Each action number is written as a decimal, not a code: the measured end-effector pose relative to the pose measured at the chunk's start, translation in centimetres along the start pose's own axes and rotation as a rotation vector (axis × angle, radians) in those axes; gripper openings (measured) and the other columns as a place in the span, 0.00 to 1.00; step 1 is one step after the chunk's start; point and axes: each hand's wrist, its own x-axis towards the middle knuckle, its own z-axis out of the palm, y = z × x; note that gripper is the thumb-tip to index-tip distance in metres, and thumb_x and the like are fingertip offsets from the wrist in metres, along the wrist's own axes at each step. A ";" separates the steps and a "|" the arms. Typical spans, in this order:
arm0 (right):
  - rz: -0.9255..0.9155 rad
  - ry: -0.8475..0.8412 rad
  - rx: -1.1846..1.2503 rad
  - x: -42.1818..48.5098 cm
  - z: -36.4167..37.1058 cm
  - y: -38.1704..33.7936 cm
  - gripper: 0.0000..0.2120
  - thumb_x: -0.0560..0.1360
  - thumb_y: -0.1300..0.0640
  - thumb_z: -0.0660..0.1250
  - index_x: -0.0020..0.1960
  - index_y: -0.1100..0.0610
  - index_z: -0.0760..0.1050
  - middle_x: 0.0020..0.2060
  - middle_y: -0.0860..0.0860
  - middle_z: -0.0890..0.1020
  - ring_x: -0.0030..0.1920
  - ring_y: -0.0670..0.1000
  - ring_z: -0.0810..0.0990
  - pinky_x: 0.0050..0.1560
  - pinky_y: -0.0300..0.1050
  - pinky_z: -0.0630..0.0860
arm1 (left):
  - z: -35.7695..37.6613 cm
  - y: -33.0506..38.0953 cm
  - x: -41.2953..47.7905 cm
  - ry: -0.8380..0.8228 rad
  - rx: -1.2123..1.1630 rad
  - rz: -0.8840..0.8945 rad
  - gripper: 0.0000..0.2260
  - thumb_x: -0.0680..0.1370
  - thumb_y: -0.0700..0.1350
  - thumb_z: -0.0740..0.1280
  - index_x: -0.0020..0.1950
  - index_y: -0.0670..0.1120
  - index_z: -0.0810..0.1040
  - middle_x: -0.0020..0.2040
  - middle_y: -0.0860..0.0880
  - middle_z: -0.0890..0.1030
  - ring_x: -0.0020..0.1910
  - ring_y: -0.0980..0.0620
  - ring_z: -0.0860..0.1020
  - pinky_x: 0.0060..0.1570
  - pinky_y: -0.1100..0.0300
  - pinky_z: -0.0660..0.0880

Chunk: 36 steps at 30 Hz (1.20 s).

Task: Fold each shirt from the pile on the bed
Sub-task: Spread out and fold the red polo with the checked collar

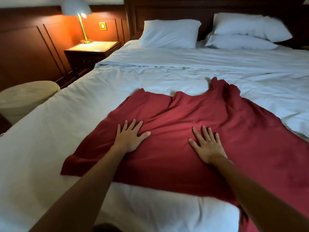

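1. Your left hand (pixel 132 136): palm down on the red shirt (pixel 184 124), fingers straight and spread, thumb out toward the middle. It holds nothing.
2. Your right hand (pixel 207 144): flat on the same shirt, just beside the left, fingers fanned and straight, nothing pinched.
3. Red shirt: lies spread and creased on the near half of the bed (pixel 50 131), under both palms. One sleeve points to the near left. The far edge is bunched into a ridge. The near right part is hidden by your right forearm and cut off at the frame's lower edge. No print or tag can be made out on the side facing up.
4. Patterned cloth (pixel 301 133): a sliver at the right edge beside the shirt, too little showing to identify.
5. Cream round object (pixel 25 97): left of the bed, partly hidden by the mattress edge, kind unclear.
6. Nightstand (pixel 90 52): dark wood, beside the bed.
7. Lamp (pixel 78 12): lit, brass stem, pale shade, standing on the nightstand.
8. Wall plate (pixel 102 26): small square, any marking too small to read.
9. Pillows: one (pixel 169 33) at the left, two stacked (pixel 250 25) at the right, against the dark headboard (pixel 167 12).
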 end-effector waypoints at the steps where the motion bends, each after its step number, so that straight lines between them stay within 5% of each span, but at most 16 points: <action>1: 0.002 0.020 -0.007 1.0 0.2 0.0 0.35 0.75 0.31 0.37 0.79 0.41 0.37 0.80 0.52 0.41 0.79 0.53 0.37 0.78 0.55 0.36 | 0.3 0.1 1.5 -0.007 0.002 -0.015 0.36 0.76 0.75 0.46 0.81 0.61 0.48 0.83 0.53 0.46 0.81 0.46 0.42 0.77 0.43 0.37; 10: 0.023 0.183 -0.042 13.1 1.2 0.2 0.34 0.74 0.30 0.33 0.78 0.37 0.38 0.80 0.49 0.41 0.79 0.53 0.36 0.77 0.58 0.37 | 0.1 -2.0 16.3 0.150 -0.007 -0.127 0.42 0.67 0.82 0.45 0.79 0.68 0.42 0.82 0.50 0.40 0.81 0.46 0.39 0.76 0.41 0.35; 15: 0.019 0.254 -0.069 17.7 1.7 -0.5 0.35 0.71 0.31 0.31 0.78 0.36 0.36 0.80 0.50 0.40 0.79 0.55 0.36 0.77 0.60 0.37 | -1.2 -2.2 22.5 0.399 -0.131 -0.183 0.42 0.68 0.78 0.62 0.78 0.64 0.55 0.77 0.44 0.65 0.76 0.40 0.61 0.73 0.39 0.54; 18: 0.023 0.289 -0.043 19.2 1.7 -0.8 0.34 0.73 0.31 0.33 0.78 0.35 0.39 0.80 0.50 0.43 0.79 0.55 0.38 0.77 0.60 0.37 | -3.2 -2.1 25.1 0.371 -0.419 0.025 0.36 0.65 0.63 0.78 0.70 0.58 0.69 0.65 0.50 0.78 0.64 0.42 0.76 0.65 0.46 0.69; 20: 0.037 0.298 -0.039 19.7 1.6 -1.0 0.33 0.74 0.31 0.35 0.78 0.35 0.40 0.80 0.50 0.44 0.80 0.55 0.39 0.77 0.60 0.37 | -5.0 -2.7 26.3 0.395 -0.356 0.107 0.28 0.67 0.52 0.80 0.63 0.58 0.72 0.58 0.49 0.81 0.57 0.41 0.79 0.58 0.49 0.74; 23: 0.053 0.329 -0.037 20.1 1.6 -1.3 0.31 0.76 0.33 0.38 0.78 0.35 0.42 0.80 0.50 0.47 0.80 0.56 0.41 0.77 0.60 0.38 | -7.2 -5.5 26.7 0.564 -0.144 -0.022 0.19 0.73 0.46 0.75 0.60 0.55 0.72 0.50 0.40 0.83 0.51 0.35 0.80 0.49 0.45 0.75; 26: 0.069 0.344 -0.034 20.2 1.7 -1.5 0.31 0.77 0.34 0.40 0.79 0.36 0.44 0.80 0.50 0.48 0.80 0.58 0.42 0.77 0.60 0.38 | -5.7 -7.3 26.2 0.620 -0.014 -0.116 0.16 0.77 0.47 0.71 0.63 0.50 0.72 0.53 0.38 0.80 0.52 0.34 0.78 0.48 0.43 0.73; 29: 0.075 0.329 -0.025 20.2 1.7 -1.7 0.31 0.77 0.34 0.40 0.79 0.37 0.45 0.80 0.51 0.49 0.80 0.59 0.41 0.77 0.61 0.38 | -3.7 -5.5 25.6 0.693 0.107 -0.103 0.24 0.77 0.52 0.71 0.70 0.48 0.71 0.66 0.37 0.71 0.64 0.34 0.70 0.60 0.37 0.67; 31: 0.074 0.331 -0.011 20.2 1.6 -1.8 0.31 0.77 0.34 0.40 0.79 0.38 0.47 0.80 0.51 0.50 0.80 0.59 0.42 0.77 0.61 0.38 | -2.9 -2.3 24.5 0.736 0.118 0.060 0.27 0.78 0.57 0.68 0.73 0.48 0.70 0.74 0.38 0.65 0.73 0.36 0.64 0.67 0.38 0.61; 34: 0.072 0.322 -0.006 20.1 1.4 -1.7 0.31 0.78 0.35 0.41 0.80 0.39 0.48 0.80 0.52 0.50 0.80 0.58 0.41 0.77 0.61 0.38 | 0.4 3.2 21.9 0.540 0.065 0.365 0.31 0.78 0.70 0.53 0.77 0.55 0.67 0.80 0.44 0.61 0.79 0.42 0.58 0.75 0.43 0.54; 36: 0.077 0.320 0.014 19.8 1.0 -1.7 0.31 0.78 0.37 0.40 0.80 0.42 0.51 0.80 0.53 0.52 0.80 0.58 0.44 0.77 0.61 0.37 | 2.1 4.7 20.8 0.327 0.060 0.342 0.38 0.73 0.77 0.38 0.79 0.63 0.59 0.82 0.52 0.56 0.81 0.49 0.53 0.78 0.47 0.48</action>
